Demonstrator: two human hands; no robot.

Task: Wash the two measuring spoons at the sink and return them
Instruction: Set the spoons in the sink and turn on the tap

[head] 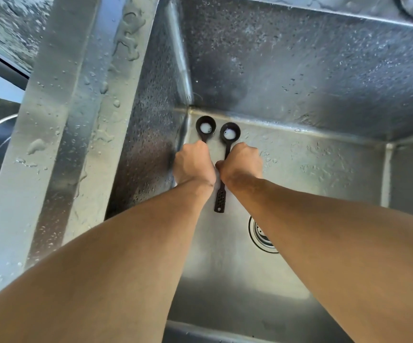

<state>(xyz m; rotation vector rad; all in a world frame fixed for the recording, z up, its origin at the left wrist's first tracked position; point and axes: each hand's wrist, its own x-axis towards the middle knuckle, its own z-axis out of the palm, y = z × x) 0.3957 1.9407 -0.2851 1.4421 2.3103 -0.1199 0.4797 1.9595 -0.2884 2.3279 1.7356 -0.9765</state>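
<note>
Two hands were down in the sink, side by side, knuckles up. Left hand was curled round the handle of the left spoon; only the bowl and a short neck showed past the fingers. Right hand gripped the right spoon mid-handle, with the perforated handle end sticking out back toward the wrists, between the two forearms. Both spoons were dark, bowls facing up just ahead of the knuckles, each holding a little whitish liquid. Bowls sat near each other, not touching, close to the far left corner of the basin. Can't tell if the spoons rested on the sink floor or hung just above it. Drain sat partly hidden under the right forearm. Steel walls and the rim left of the left arm were covered in water drops.
</note>
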